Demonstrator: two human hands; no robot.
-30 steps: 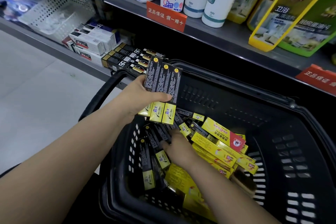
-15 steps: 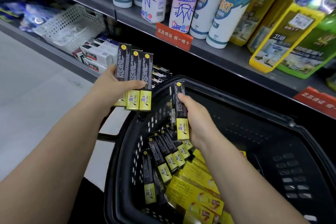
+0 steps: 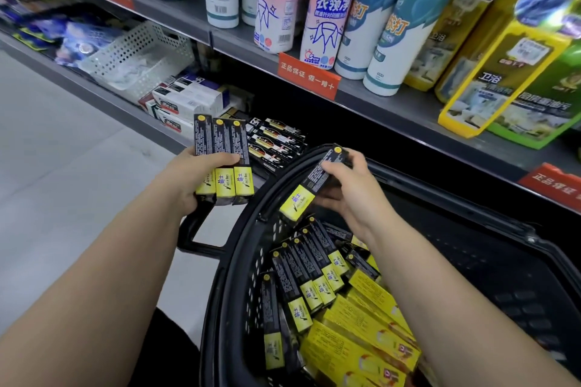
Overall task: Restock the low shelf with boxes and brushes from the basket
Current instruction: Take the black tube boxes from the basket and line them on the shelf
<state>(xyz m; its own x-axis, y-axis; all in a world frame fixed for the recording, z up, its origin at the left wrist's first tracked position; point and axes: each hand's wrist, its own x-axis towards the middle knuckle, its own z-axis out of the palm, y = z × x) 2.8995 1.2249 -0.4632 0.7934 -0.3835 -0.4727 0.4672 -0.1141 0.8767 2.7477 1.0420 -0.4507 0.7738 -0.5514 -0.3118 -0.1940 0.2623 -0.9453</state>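
Holding three slim black cardboard boxes with yellow ends (image 3: 221, 148) side by side, the person's left hand (image 3: 191, 179) grips them round the middle, thumb laid across their fronts. The boxes stand upright, yellow ends down, and stick out both above and below the hand. They hang over the floor, just in front of the low grey metal shelf (image 3: 103, 94) and left of the basket.

The right hand (image 3: 349, 195) pinches a fourth box of the same kind (image 3: 314, 182), fingertips curled on its upper black end. This box is tilted, its yellow end pointing down and left, and it sits above the near-left rim of the black plastic shopping basket (image 3: 239, 248). The two loads are near each other but apart.

Inside the basket, more black-and-yellow boxes (image 3: 301, 273) lean in a row against the left wall, and longer all-yellow cartons (image 3: 361, 339) are piled beside them toward the near side. The basket's black handle (image 3: 191, 229) hangs down outside the left rim, below the left hand.

On the low shelf behind the held boxes lies a stack of black boxes (image 3: 276, 141). To its left sit white boxes (image 3: 188, 100), then a white perforated plastic tray (image 3: 138, 56).

The shelf above carries tall pink-and-white bottles (image 3: 276, 0), with red price tags (image 3: 308, 75) on its edge and yellow-and-green packs (image 3: 503, 72) to the right.
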